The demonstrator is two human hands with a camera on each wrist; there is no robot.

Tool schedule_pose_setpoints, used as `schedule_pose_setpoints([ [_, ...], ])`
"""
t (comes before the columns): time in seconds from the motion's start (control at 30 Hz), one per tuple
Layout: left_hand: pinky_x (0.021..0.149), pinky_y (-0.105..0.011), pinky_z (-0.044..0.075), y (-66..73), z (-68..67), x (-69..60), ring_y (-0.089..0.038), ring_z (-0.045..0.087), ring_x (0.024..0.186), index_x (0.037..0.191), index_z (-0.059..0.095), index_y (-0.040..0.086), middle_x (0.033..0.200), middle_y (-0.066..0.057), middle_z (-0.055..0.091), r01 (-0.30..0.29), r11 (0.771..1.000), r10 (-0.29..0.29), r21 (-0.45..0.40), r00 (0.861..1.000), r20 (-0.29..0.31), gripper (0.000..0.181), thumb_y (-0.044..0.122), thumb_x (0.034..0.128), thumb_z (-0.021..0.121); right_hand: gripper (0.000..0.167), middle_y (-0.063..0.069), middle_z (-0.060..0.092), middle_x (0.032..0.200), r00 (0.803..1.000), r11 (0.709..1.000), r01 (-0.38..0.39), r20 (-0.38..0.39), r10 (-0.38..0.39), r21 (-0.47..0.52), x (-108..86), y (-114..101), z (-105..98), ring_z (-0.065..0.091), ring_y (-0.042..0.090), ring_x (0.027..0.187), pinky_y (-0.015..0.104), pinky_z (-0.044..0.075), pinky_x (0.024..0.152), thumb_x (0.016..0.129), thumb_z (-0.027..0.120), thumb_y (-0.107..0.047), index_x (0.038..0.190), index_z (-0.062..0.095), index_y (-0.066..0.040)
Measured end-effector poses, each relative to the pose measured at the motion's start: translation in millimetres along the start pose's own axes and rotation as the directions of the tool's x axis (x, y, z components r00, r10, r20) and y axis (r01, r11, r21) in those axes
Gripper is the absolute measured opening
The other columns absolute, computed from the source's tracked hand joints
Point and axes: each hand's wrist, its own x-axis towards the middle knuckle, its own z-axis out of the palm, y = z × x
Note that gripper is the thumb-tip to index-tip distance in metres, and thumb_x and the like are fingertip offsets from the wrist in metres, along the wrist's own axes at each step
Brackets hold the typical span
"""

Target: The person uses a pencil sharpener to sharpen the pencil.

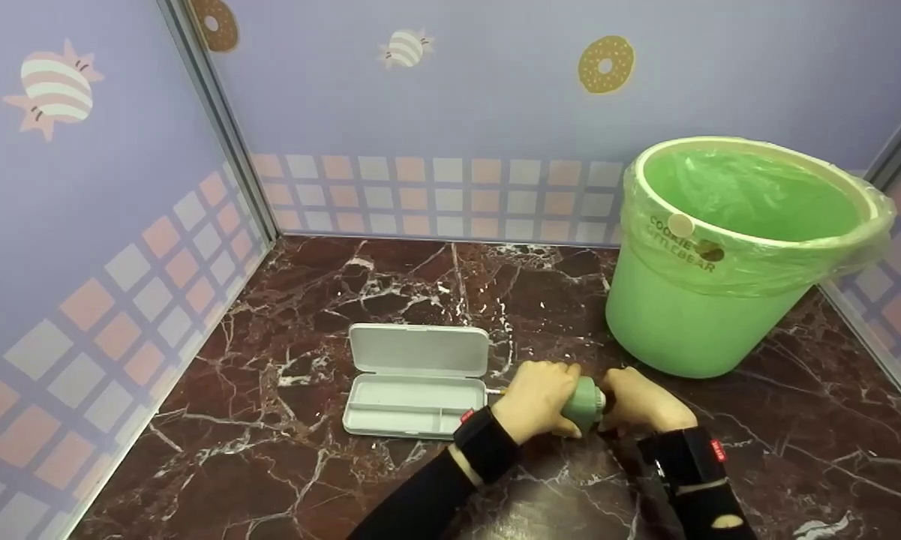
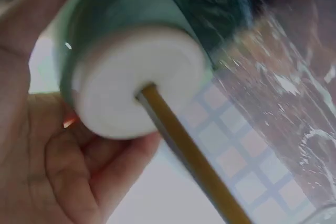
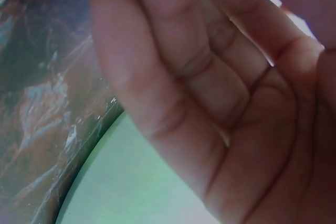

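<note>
My left hand (image 1: pixel 534 397) grips a green pencil sharpener (image 1: pixel 584 405) around its body, above the marble surface. In the left wrist view a yellow pencil (image 2: pixel 194 156) sticks into the hole in the sharpener's white end face (image 2: pixel 105 95). The fingers of my right hand (image 1: pixel 641 401) curl at the sharpener's opposite end, where they pinch a part that is mostly hidden behind them. Left of the hands, an open white pencil case (image 1: pixel 394 391) lies with its lid (image 1: pixel 420 351) raised; no contents show in its visible compartments.
A large green bin (image 1: pixel 690 322) lined with a clear bag stands behind my right hand. Lilac panels (image 1: pixel 480 97) with printed sweets and tiles border the dark red marble surface (image 1: pixel 255 435) at the back and sides.
</note>
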Motion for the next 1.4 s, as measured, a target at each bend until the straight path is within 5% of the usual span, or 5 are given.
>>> schedule_pose_setpoints([
  [0.2,0.081,-0.031,0.058,-26.3,-7.0,-3.6,-0.017,0.069,0.097,0.135,0.054,0.011,0.112,-0.003,0.072,0.014,0.985,0.008,-0.174,0.992,0.123,0.097,0.056,0.0560,0.088,0.022,-0.001,0.065,0.061,0.999,0.999,0.028,-0.022,-0.028,-0.021,0.2,-1.7,-0.2,0.058,0.011,0.048,0.028,0.050,0.046,0.056,0.079,0.003,0.066,0.065,-0.011],
  [0.43,0.074,-0.030,0.058,-48.8,-20.0,-11.7,-0.020,0.070,0.086,0.096,0.074,0.013,0.095,-0.002,0.074,0.079,0.973,-0.043,-0.215,0.984,0.171,0.038,0.027,0.0645,0.091,0.026,-0.005,0.062,0.065,0.996,0.991,0.074,-0.042,-0.079,-0.111,-5.4,-4.9,-5.7,0.052,0.011,0.061,0.030,0.048,0.059,0.053,0.087,-0.005,0.068,0.067,-0.013],
  [0.67,0.073,-0.029,0.058,-51.0,-23.9,-12.6,-0.018,0.071,0.081,0.084,0.077,0.017,0.091,-0.001,0.076,0.069,0.965,-0.016,-0.255,0.979,0.201,0.017,0.021,0.0702,0.086,0.065,0.010,0.072,0.105,0.994,0.991,0.077,-0.072,-0.085,-0.108,-21.6,-16.9,-24.7,0.063,0.028,0.095,0.049,0.051,0.090,0.055,0.091,-0.017,0.115,0.068,-0.004],
  [0.9,0.072,-0.028,0.057,-50.3,-23.2,-11.6,-0.016,0.070,0.080,0.083,0.078,0.018,0.088,0.001,0.076,0.045,0.961,0.010,-0.273,0.980,0.198,0.015,0.024,0.0716,0.085,0.080,0.021,0.066,0.122,0.943,0.956,0.270,-0.168,-0.287,-0.118,-15.1,-36.8,-17.6,0.062,0.038,0.111,0.055,0.048,0.099,0.059,0.092,-0.020,0.127,0.057,0.004],
  [1.4,0.073,-0.027,0.058,-50.7,-19.5,-6.9,-0.017,0.072,0.082,0.083,0.078,0.017,0.090,-0.001,0.076,0.012,0.965,0.030,-0.262,0.988,0.154,0.008,0.020,0.0772,0.082,0.050,0.009,0.067,0.096,0.870,0.900,0.343,-0.270,-0.413,-0.269,-5.9,-57.5,11.7,0.063,0.027,0.090,0.045,0.053,0.084,0.057,0.088,-0.005,0.101,0.065,-0.001],
])
